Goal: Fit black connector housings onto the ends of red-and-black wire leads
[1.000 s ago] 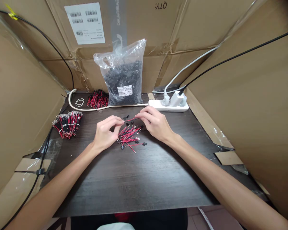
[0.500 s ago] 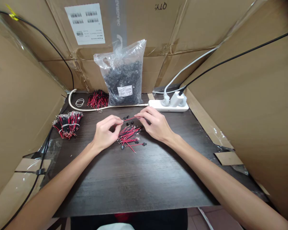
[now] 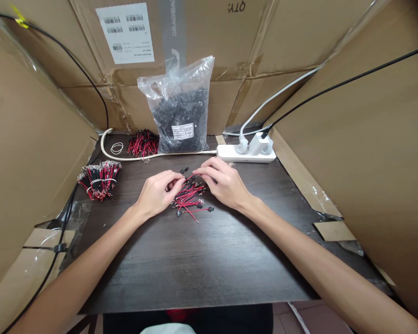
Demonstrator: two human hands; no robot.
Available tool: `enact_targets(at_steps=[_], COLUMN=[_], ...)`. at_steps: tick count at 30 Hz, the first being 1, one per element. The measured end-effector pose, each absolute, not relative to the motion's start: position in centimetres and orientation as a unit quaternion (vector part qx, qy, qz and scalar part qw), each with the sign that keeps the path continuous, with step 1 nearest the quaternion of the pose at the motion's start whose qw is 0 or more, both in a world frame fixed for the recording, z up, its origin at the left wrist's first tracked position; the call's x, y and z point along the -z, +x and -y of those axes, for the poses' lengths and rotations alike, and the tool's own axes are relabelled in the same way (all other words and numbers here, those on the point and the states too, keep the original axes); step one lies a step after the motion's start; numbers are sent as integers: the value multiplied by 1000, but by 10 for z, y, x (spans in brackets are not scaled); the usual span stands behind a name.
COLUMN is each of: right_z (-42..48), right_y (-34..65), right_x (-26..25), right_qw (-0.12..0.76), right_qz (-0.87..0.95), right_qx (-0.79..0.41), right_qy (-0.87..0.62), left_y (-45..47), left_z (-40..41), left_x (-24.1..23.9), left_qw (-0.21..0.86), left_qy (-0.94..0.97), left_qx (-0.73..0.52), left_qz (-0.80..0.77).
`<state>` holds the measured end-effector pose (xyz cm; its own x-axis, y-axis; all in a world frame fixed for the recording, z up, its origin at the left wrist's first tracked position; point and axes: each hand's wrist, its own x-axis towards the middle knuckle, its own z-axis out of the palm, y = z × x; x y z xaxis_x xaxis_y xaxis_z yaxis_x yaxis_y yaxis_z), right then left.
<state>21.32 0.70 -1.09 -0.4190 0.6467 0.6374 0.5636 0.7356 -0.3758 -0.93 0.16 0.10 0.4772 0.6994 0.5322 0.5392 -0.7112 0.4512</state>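
Note:
A loose pile of short red and black wires (image 3: 188, 199) lies on the dark table (image 3: 202, 264), with a few small black connectors around it. My left hand (image 3: 158, 195) rests at the pile's left side, fingers pinched together on one end of a thin wire (image 3: 190, 177). My right hand (image 3: 221, 181) is at the pile's right, its fingertips pinching the other end of that wire just above the pile. Both hands are close together over the far edge of the pile.
A clear bag of small black parts (image 3: 181, 109) stands at the back. A banded wire bundle (image 3: 99, 180) lies at the left, another red pile (image 3: 142, 144) and a rubber band (image 3: 116, 148) behind it. A white power strip (image 3: 247, 152) sits back right. Cardboard walls enclose the table.
Both hands have lowered and drawn closer together over the pile. The wire that was stretched level between them now slants down toward the pile.

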Motion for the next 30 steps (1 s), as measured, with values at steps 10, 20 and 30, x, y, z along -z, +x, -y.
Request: enact_targets(at_steps=[10,20,30], right_z=[-6,-7,-6], right_y=[211,212,212], right_x=[13,15,16], right_qw=[401,390,374], right_qz=[845,855,866], right_qx=[-41,-11,-7], right_qy=[-352,-343,-332], left_y=[-9,-9,-9], left_z=[-1,-1,0], left_x=[-1,-2,1], left_qw=[111,149,138], left_qy=[881,871,853], left_qx=[-298,-285,-289], left_qz=[-350,-372,-413])
